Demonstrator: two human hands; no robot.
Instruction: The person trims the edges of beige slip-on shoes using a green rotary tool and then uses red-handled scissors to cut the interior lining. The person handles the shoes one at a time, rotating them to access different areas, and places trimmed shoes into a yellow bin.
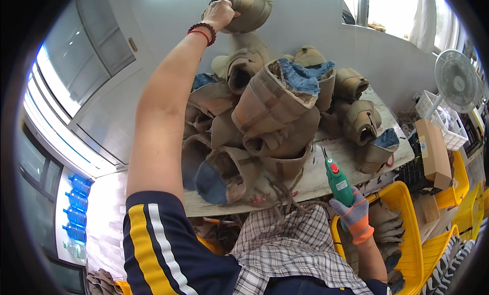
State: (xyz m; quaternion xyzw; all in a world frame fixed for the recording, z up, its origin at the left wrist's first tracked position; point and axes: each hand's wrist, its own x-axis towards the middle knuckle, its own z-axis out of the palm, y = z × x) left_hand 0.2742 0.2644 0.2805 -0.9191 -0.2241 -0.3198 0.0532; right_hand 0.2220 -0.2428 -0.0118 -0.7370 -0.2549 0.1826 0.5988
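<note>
Boot (257,14), tan, is up beyond the back of the heaped boots (272,104) on the worktop (317,179), grasped at its near side by the bare left hand (219,15). Right hand (351,213), gloved, is wrapped round a green power tool (340,185); whether the tool is running cannot be told. Main risk noted: the heap is loose and uneven, so a boot dropped or dragged against it could set others sliding, perhaps off the near edge. Second risk: the thin metal tip (324,153) lies near the heap and could scratch or snag a boot if the wrist drifts left. Third: loose straps (289,200) over the near edge might catch on the forearm or tool. Pose: left arm reaches far forward, nearly straight, palm downward, so fine control is probably weaker there; right forearm sits close to the body, tool pointing forward, slightly left.
</note>
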